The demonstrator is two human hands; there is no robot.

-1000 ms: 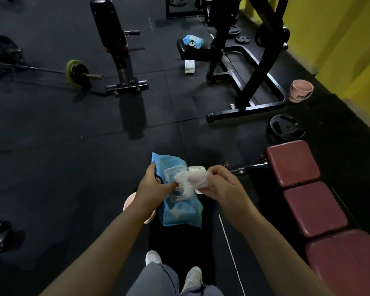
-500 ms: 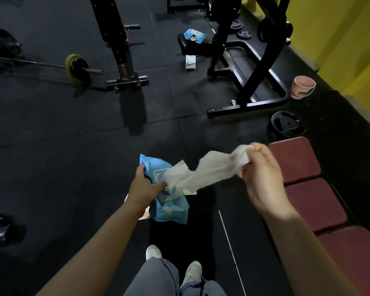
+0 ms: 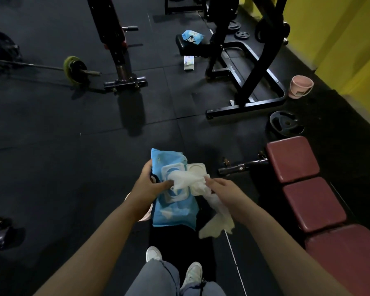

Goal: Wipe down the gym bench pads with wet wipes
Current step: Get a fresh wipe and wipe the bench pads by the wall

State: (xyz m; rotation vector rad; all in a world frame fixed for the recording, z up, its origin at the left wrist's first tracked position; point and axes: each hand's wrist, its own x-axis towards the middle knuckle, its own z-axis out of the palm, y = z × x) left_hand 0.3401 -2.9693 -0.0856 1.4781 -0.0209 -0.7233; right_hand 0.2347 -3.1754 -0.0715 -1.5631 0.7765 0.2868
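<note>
— Where's your wipe now?

— Your right hand (image 3: 223, 190) has come back in from its wide pull half a second ago; a loose wet wipe (image 3: 217, 221) dangles under it, fingers curled on the sheet, while another wipe (image 3: 186, 178) bunches at the pack's mouth. So one sheet looks free, and you may be starting a second, though the blur makes that hard to confirm.

— And the pack?

— The blue wipes pack (image 3: 173, 201) sits in your left hand (image 3: 146, 186), thumb pressing beside the opening, its white lid (image 3: 198, 174) flipped open toward three o'clock.

— The pads?

— The red bench pads (image 3: 312, 201) lie at three o'clock, untouched. A pink bucket (image 3: 300, 86) stands at one o'clock; its contents are hidden.
</note>
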